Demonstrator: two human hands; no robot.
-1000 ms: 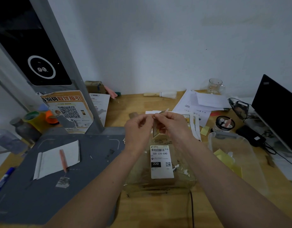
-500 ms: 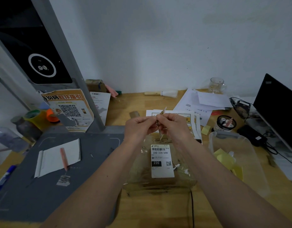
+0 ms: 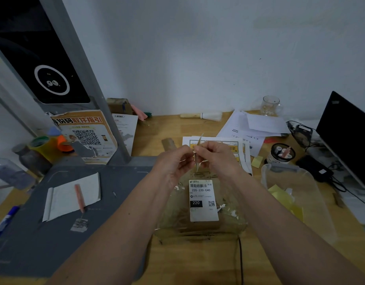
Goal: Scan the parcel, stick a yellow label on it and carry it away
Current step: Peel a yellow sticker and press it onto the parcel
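Note:
The parcel (image 3: 200, 221) lies on the wooden desk in front of me, a brown box in clear plastic with a white shipping slip (image 3: 202, 200) reading 220-220-C40 on top. Above its far edge my left hand (image 3: 173, 163) and my right hand (image 3: 216, 157) meet. Both pinch a thin label (image 3: 198, 150) held edge-on, so its colour is hard to tell. A sheet of yellow labels (image 3: 237, 149) lies on the desk just behind my hands.
A grey scanner stand with a black screen (image 3: 52, 79) rises at the left over a grey mat (image 3: 54, 212) carrying a paper and a pencil. A clear plastic tub (image 3: 296, 194) with yellow papers stands right of the parcel. A laptop (image 3: 348, 136), cables and loose papers crowd the right side.
My hands have stayed together above the parcel, turning the label from flatter to edge-on. The parcel has not moved.

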